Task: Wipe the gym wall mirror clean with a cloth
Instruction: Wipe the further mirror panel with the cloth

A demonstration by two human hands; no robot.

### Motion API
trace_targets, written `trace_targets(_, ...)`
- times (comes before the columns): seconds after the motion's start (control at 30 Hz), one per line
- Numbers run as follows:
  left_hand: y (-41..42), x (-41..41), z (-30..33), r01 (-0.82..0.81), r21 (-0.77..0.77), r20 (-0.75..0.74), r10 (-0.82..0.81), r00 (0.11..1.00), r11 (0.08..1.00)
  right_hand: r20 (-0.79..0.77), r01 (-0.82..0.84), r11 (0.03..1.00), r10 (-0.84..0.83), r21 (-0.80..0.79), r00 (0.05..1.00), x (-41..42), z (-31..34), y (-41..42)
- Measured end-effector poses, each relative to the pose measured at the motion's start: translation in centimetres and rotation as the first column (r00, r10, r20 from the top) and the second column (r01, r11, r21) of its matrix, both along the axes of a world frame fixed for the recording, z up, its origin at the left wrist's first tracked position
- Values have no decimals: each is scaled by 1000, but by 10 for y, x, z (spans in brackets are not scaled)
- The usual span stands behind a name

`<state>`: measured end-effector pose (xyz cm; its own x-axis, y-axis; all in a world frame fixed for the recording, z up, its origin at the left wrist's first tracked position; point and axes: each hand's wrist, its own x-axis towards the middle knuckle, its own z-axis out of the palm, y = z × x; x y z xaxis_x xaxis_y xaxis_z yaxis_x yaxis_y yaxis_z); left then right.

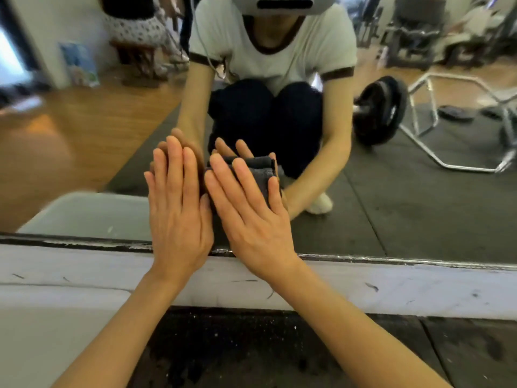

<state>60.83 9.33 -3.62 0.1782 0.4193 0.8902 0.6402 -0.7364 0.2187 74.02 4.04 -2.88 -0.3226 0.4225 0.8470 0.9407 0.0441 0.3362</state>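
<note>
Low on the gym wall mirror [419, 205] now, just above its bottom frame [363, 259], and both hands are flat to the glass. The right hand [251, 214] has the dark folded cloth [264, 177] trapped under straight, slightly spread fingers [223, 180]; nothing is curled round it, the palm simply presses it onto the mirror. The cloth peeks out past the fingertips and between the ring and little fingers, its fold doubled by the reflection right above.

The left hand [176, 208] lies just beside, fingers straight and close together, pointing up the glass, holding nothing, thumb edge touching or nearly touching the cloth's left side; which, I cannot tell.

Here is what the next stroke turns on, I judge: the cloth sits under the right fingers, so the right hand is the wiping hand. Its fingers angle up and to the left, and the cloth's long side looks to run along that slant. With the left hand close on its left, open glass lies upward and to the right.

The white ledge [419, 289] under the frame carries dark scuffs. In the reflection, a barbell plate [380, 110] rests on the mat. No brand, label or writing can be read anywhere
</note>
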Motion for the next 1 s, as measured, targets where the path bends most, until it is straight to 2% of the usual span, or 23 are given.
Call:
trace_targets(0.07, -1, -2, 1, -1, -1, -12, 0, 1000, 1000, 118, 11, 1000, -10, -3, 993, 17, -6, -5)
trace_targets(0.13, -3, -2, 3, -5, -7, -22, 4, 1000, 1000, 174, 51, 999, -50, 0, 983, 54, -15, -24)
trace_targets(0.27, -5, 0, 3, -5, -9, -9, 5, 1000, 1000, 45, 150, 989, -150, 2, 988, 121, -44, -68)
trace_targets(0.33, -5, 2, 4, -9, 7, 9, 8, 1000, 1000, -52, 142, 990, -142, -11, 988, 112, -49, -65)
trace_targets(0.37, -6, 4, 5, -8, 7, 19, 8, 1000, 1000, -49, 121, 992, -122, -34, 991, 96, -48, -57)
trace_targets(0.5, -14, 6, 5, 27, -40, 54, -25, 998, 999, 267, 43, 987, -1, -153, 964, 47, -46, -33)
trace_targets(0.63, -23, 5, 10, 77, -41, -3, -77, 997, 996, 342, 117, 987, -72, -111, 937, 105, -48, -58)
trace_targets(0.7, -24, 20, 15, 132, 36, -93, -128, 987, 991, 275, 153, 985, -126, -79, 953, 154, -55, -86)
trace_targets(0.8, -25, 53, 23, 201, 136, -235, -165, 958, 970, 14, 171, 980, -170, -105, 985, 197, -65, -116)
trace_targets(0.9, -24, 68, 20, 106, 178, -234, -62, 970, 978, -329, 119, 990, -139, -80, 934, 157, -65, -102)
trace_targets(0.93, -23, 69, 18, 80, 185, -221, -38, 974, 979, -375, 90, 993, -110, -72, 920, 134, -65, -89)
trace_targets(1.0, -23, 69, 16, 68, 195, -220, -23, 975, 978, -336, 57, 995, -81, -80, 938, 87, -61, -63)
